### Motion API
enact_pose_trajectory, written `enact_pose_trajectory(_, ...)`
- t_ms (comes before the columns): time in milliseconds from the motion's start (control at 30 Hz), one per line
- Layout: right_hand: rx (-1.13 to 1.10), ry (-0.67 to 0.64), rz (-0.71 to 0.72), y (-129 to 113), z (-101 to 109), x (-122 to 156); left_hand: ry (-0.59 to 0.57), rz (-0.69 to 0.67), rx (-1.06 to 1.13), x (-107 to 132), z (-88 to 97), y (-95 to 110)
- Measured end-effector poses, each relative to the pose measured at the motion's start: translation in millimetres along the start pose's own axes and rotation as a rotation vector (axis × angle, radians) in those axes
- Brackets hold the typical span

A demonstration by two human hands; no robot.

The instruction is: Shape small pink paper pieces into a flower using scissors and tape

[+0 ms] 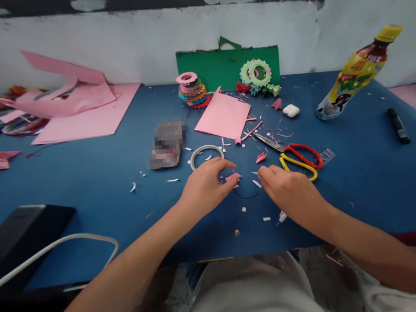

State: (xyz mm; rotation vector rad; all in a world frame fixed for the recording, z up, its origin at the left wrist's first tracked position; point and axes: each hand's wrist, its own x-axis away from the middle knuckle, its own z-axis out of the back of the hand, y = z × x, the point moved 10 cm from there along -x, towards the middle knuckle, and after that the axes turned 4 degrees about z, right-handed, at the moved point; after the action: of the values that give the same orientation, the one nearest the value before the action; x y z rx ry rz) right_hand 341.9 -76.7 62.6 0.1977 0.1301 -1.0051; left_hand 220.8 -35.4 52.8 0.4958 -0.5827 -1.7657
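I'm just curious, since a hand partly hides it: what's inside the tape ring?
Within the tape ring, a small white scrap and blue tabletop show. The left hand covers the ring's near side, so anything under it can't be seen.

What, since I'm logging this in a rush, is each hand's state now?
Left hand: curled, thumb and forefinger apart; can't tell if it grips the pink paper piece.
Right hand: closed, apparently pinching a thin white sliver.

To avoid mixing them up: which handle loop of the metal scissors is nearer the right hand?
The rounded yellow loop, close beside the right hand; the rounded red loop lies farther out, beyond the yellow one.
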Motion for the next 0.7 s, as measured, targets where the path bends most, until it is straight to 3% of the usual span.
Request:
enact_pose_trajectory(167, -0.058, -0.074, -0.040, 8.6, -12.3, -2.7, -0.132, -0.013, -0.223, 4.4, -10.5, -2.3)
enact_pose_trajectory(367, -0.148, -0.129, -0.014, 2.9, -19.5, -4.2, -0.120, -0.040, -0.218, 0.0, -17.1, -3.1)
enact_pose_trajectory(700, -0.442, 0.126, -0.001, 6.3, 3.4, -3.9, -0.285, 0.174, 0.772, 2.7, -24.0, -1.3)
